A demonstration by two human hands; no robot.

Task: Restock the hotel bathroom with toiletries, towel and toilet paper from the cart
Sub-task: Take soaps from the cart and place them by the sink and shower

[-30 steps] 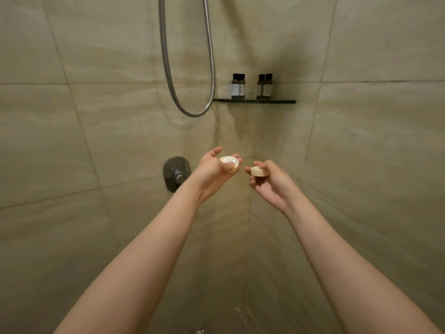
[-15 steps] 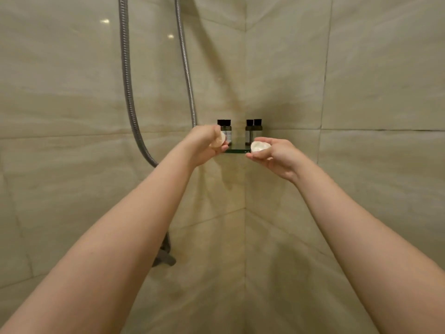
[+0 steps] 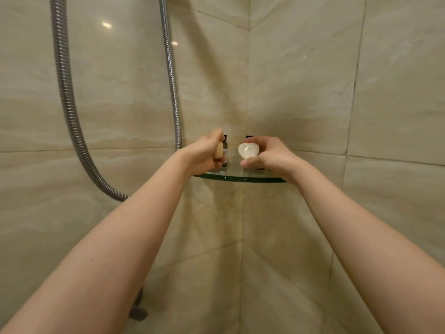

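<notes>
Reaching over glass shelf [image 3: 240, 178], left hand [image 3: 207, 154], right hand [image 3: 269, 156] pinching soaps

We have both bare forearms stretched up and forward, converging; our left hand [image 3: 207, 154] is curled closed with knuckles up, our right hand [image 3: 267, 156] pinches between thumb and fingers [image 3: 255, 141], wrist bent slightly down
</notes>
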